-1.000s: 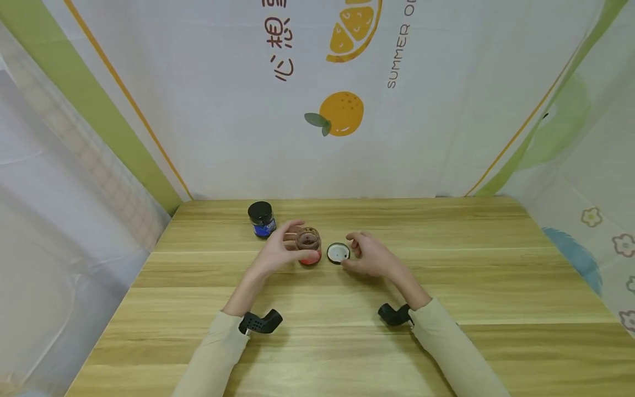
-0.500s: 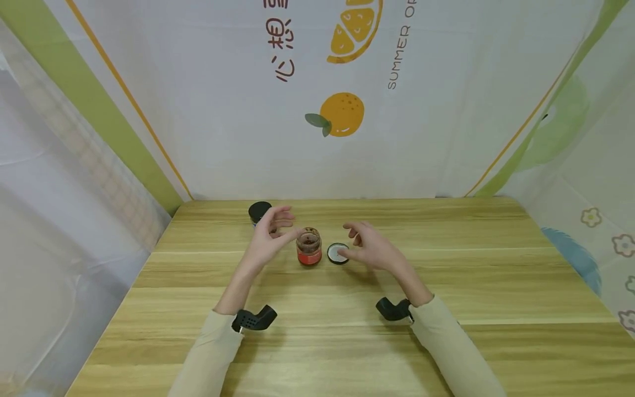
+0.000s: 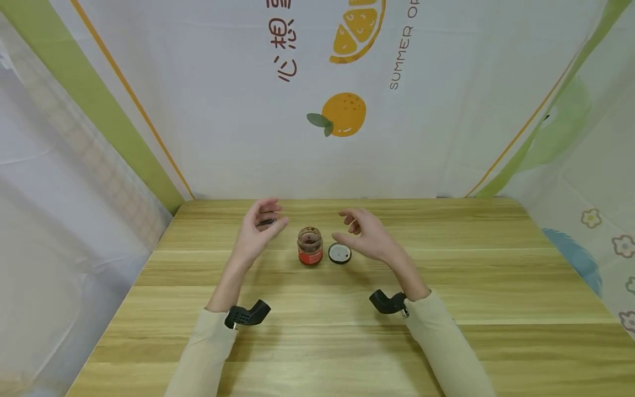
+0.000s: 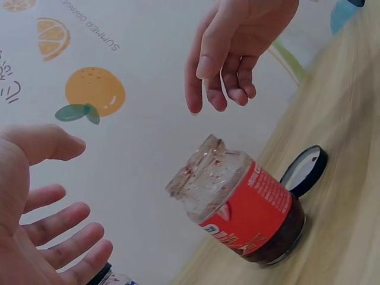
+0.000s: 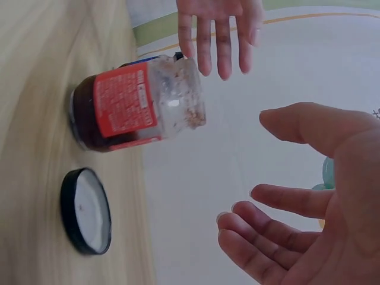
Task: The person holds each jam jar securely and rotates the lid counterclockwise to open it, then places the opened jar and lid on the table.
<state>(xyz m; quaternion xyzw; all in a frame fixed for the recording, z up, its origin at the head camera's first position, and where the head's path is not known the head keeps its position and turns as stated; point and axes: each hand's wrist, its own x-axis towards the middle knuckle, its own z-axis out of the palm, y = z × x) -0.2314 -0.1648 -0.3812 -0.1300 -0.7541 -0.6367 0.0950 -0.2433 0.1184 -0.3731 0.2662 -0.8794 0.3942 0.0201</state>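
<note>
An uncapped glass jar [image 3: 310, 247] with a red label and dark sauce low inside stands upright on the table. Its black lid [image 3: 339, 253] lies to the right with the white inside facing up. My left hand [image 3: 257, 231] hovers left of the jar, fingers relaxed and holding nothing. Above and behind the lid is my right hand [image 3: 367, 234], loosely bent and likewise holding nothing. In the left wrist view the jar [image 4: 243, 205] shows residue around its glass neck. Both hands are apart from jar and lid.
A second jar with a black lid [image 3: 267, 222] is mostly hidden behind my left hand. The wooden table [image 3: 317, 342] ends at a white curtain [image 3: 238, 138] printed with oranges. More curtains hang at both sides.
My left hand has let go of the red-labelled jar and moved left and back, covering the second jar. My right hand has risen away from the lid. Jar and lid stay put.
</note>
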